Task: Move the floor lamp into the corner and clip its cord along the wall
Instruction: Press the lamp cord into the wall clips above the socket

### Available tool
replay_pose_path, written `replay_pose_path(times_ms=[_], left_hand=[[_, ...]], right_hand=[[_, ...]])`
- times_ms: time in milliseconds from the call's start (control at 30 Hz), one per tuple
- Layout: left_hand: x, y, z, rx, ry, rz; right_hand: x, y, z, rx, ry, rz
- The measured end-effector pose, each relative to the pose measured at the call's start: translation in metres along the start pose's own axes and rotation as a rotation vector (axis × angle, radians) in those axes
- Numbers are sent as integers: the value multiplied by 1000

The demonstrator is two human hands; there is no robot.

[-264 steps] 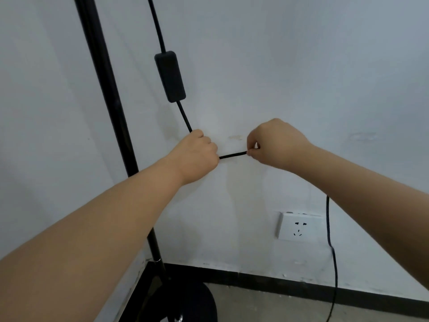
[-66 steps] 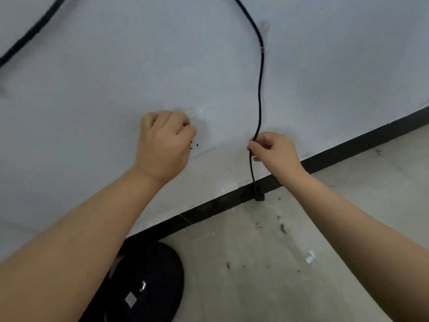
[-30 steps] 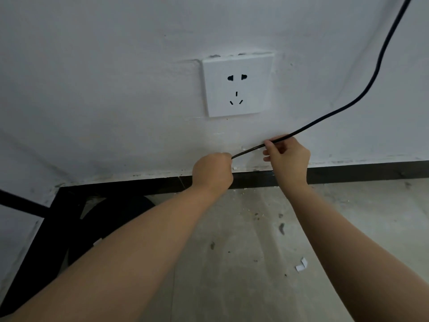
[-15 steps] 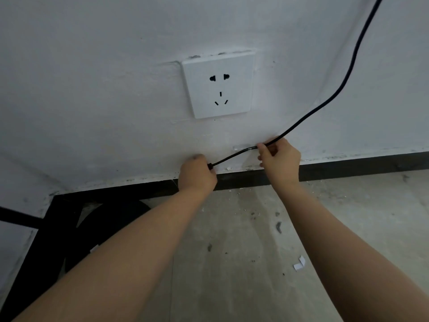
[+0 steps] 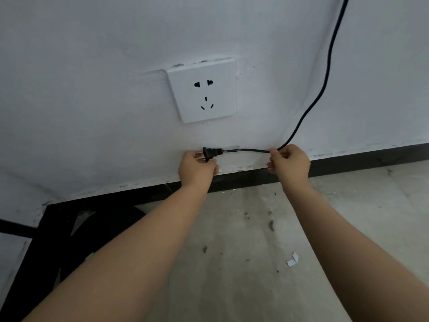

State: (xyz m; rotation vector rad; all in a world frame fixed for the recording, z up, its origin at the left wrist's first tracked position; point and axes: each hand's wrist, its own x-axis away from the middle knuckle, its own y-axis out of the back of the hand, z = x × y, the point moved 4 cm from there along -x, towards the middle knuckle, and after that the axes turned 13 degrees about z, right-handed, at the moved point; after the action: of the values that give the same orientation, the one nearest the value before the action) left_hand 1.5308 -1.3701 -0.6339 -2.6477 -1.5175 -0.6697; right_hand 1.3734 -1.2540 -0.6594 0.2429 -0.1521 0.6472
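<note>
The lamp's black cord (image 5: 325, 73) drops down the white wall from the top right and bends left just above the skirting. My right hand (image 5: 289, 162) pinches the cord at that bend. My left hand (image 5: 197, 167) grips the black plug (image 5: 210, 153) at the cord's end, directly below the white wall socket (image 5: 203, 92). Between my hands a short stretch of cord lies level against the wall, over a small clear clip (image 5: 232, 148). The lamp's round black base (image 5: 109, 228) sits in the corner at lower left, partly hidden by my left arm.
A black skirting board (image 5: 362, 160) runs along the foot of the wall. The lamp's black pole (image 5: 16, 228) crosses the left edge. Small white paper scraps (image 5: 292, 261) and dark specks lie on the grey concrete floor.
My left hand slid left along the cord and now holds the plug, which has come into sight. The cord between my hands went from slanted to level, and my right hand lowered slightly.
</note>
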Motion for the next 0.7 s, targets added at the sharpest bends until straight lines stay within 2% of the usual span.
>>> replay_pose_path(times_ms=[100,200,300,467,700], left_hand=[[7,5,0,-237,36,84],[19,20,-6,-561,-38,-10],[36,31,-27,-756,-272,-172],[64,33,-79,-1031,-820,-303],[65,18,-132,-1571,-1310,-298]], right_hand=[[-1,-1,-1,-30,-68,45],[-2,1,1,-79,-104,70],[-1,7,2,-117,-119,98],[2,8,13,-137,-133,123],[12,17,36,-228,-66,-57]])
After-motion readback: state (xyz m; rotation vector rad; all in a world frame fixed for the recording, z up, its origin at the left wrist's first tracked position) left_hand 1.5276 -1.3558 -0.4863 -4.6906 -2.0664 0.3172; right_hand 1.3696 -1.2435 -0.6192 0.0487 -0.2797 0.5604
